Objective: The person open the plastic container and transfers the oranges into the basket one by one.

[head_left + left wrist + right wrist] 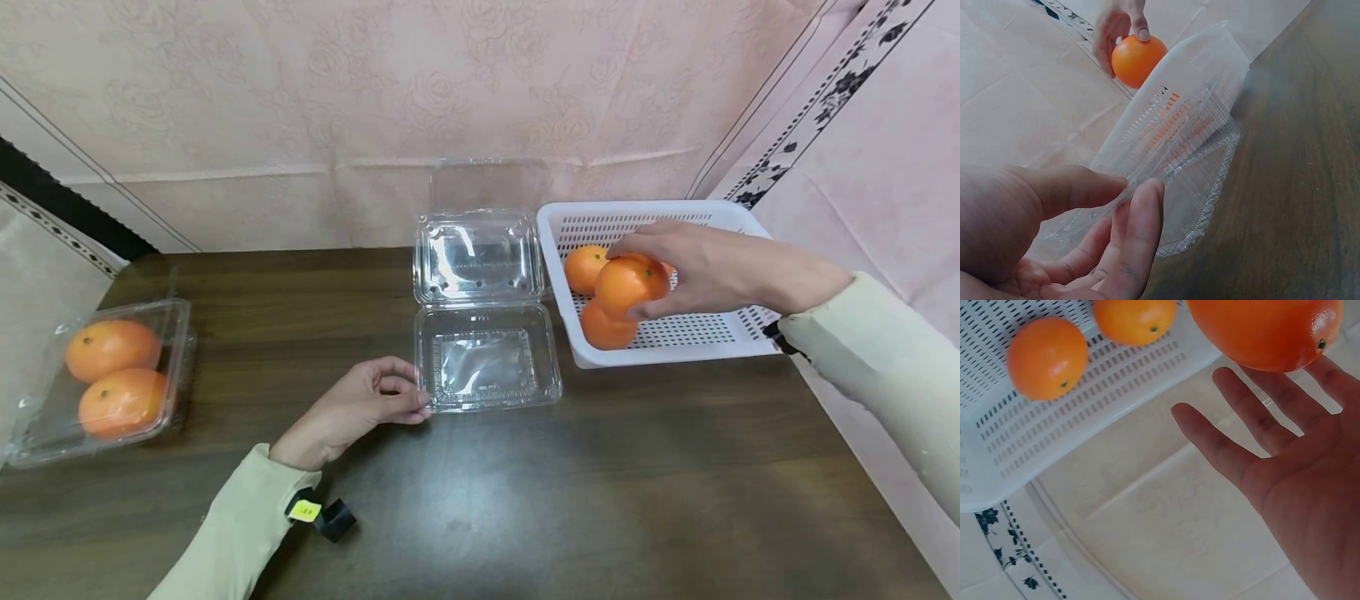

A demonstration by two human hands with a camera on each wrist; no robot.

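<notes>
My right hand (693, 262) grips an orange (632, 286) and holds it up over the white slotted basket (690, 357). In the left wrist view, that orange (1139, 60) shows above the basket's rim, with the thumb on it. Two more oranges, one farther back (583, 268) and one nearer (606, 327), lie in the basket; an orange patch behind the held fruit is mostly hidden by my hand. An opened clear plastic clamshell box (487, 358) sits left of the basket, lid tipped back. My left hand (367, 400) pinches its near left corner between thumb and fingers.
At the far left of the brown table (480, 508) stands another clear plastic box (176, 358), with two oranges (120, 375) inside. Pink patterned cloth (375, 100) hangs behind the table's back edge. The basket stands close to the table's right edge.
</notes>
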